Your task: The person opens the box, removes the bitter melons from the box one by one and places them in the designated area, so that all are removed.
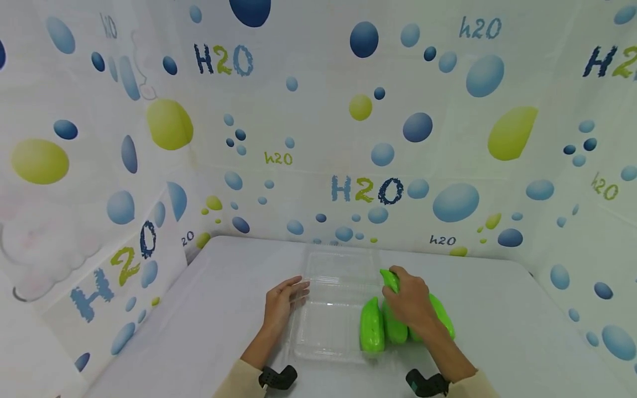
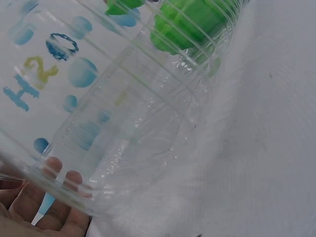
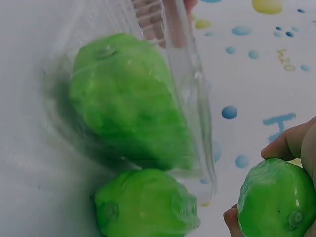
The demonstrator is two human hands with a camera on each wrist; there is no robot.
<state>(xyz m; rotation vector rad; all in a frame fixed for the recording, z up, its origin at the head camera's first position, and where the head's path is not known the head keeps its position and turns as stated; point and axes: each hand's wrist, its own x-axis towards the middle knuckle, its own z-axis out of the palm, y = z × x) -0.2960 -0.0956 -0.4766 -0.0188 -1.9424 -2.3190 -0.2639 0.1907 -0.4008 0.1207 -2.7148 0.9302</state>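
Note:
A clear plastic clamshell container [image 1: 325, 329] lies with its lid [image 1: 340, 268] folded back toward the wall. My left hand [image 1: 280, 304] is at its left side, the extended fingers [image 2: 71, 180] touching the plastic wall near the rim. Inside, along the right wall, sits a bright green, bumpy, tapered fruit [image 1: 372, 326] with a short stem stub. My right hand [image 1: 410, 298] grips another such green fruit [image 3: 271, 197], raised right of the container with its tip showing past the fingers. Beneath that hand a green fruit [image 3: 145, 205] lies just outside the container wall, partly hidden in the head view.
More green fruit [image 1: 442, 314] lies to the right, partly covered by my right forearm. A white cloth [image 1: 239, 276] covers the table. Behind it rises a curtain [image 1: 318, 110] printed with blue and lime drops and H2O lettering.

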